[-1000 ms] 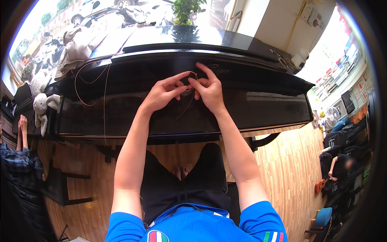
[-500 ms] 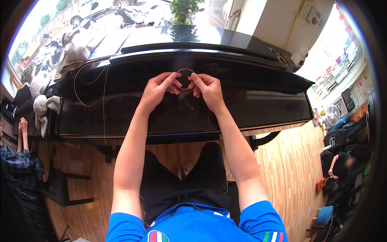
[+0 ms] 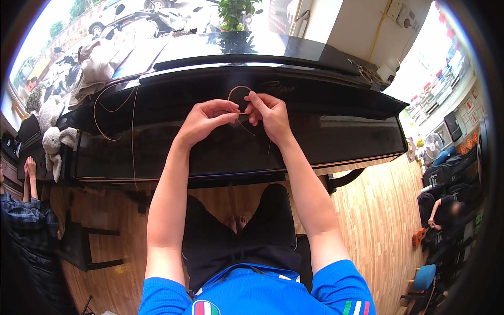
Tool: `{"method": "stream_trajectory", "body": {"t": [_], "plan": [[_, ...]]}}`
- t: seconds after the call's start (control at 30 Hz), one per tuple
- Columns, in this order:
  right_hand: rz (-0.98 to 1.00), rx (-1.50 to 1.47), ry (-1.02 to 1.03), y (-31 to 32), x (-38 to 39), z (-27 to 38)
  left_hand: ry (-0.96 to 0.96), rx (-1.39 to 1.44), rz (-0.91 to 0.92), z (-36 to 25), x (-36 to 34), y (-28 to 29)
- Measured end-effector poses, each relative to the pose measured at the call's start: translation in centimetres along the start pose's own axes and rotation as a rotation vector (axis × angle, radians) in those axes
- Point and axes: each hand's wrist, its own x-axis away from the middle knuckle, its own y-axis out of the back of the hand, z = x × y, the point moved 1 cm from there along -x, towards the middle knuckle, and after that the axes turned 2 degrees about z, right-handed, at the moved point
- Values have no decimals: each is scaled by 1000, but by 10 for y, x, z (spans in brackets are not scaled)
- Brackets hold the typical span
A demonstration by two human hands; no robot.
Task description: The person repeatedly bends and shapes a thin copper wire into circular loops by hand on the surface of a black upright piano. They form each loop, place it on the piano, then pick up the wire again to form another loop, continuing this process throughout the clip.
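In front of a black upright piano, I hold a thin copper-coloured wire string bent into a small loop. My right hand pinches the loop's right side between thumb and fingers. My left hand pinches the lower left part of the string, its fingers stretched toward the right hand. Below the fingers a loose end of the string dangles. Another thin copper-coloured string lies in a curve over the piano's front at the left, with a straight length hanging down.
On the left are a plush rabbit, a grey cloth, a black chair and another person's hands. A potted plant and a tangle of strings sit on the piano top. Far right, a person holds a small guitar.
The left hand has shifted slightly right and down along the string, its fingers straighter. The loop's upper left side now stands free of the left fingers. My right hand has hardly moved.
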Motion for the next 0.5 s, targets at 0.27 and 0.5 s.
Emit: {"method": "stream_trajectory", "body": {"t": [0.27, 0.5], "plan": [[66, -127, -77, 0, 0, 5, 62, 103, -216, 6, -4, 5], [98, -85, -33, 2, 0, 3, 61, 133, -261, 7, -4, 5]]}}
